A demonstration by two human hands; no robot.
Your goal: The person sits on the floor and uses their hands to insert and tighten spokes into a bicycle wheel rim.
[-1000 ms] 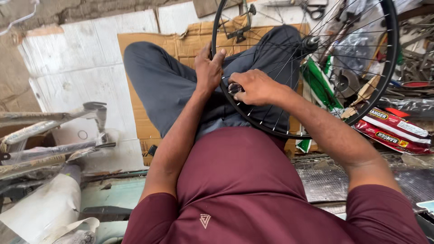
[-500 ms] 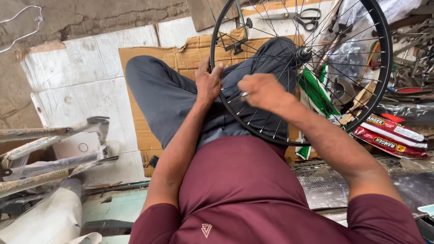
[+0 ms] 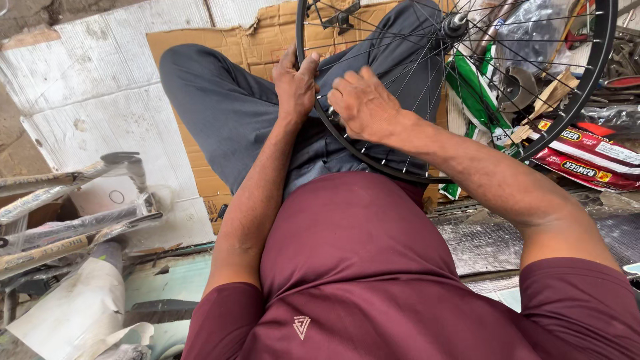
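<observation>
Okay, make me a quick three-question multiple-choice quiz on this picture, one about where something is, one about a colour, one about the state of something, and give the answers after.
1. Where does the left hand sit?
A. on the black rim of the bicycle wheel
B. on the wrapped frame tubes
C. flat on the cardboard

2. What colour is the person's shirt?
A. yellow
B. maroon
C. white

3. How does the wheel stand?
A. flat on the floor
B. propped across the person's lap, with the hub clear of the ground
C. mounted in a bicycle frame

Answers: 1 A, the fingers curl over the rim beside the right hand. 2 B, dark red cloth fills the foreground. 3 B, the rim crosses the grey trousers.
</observation>
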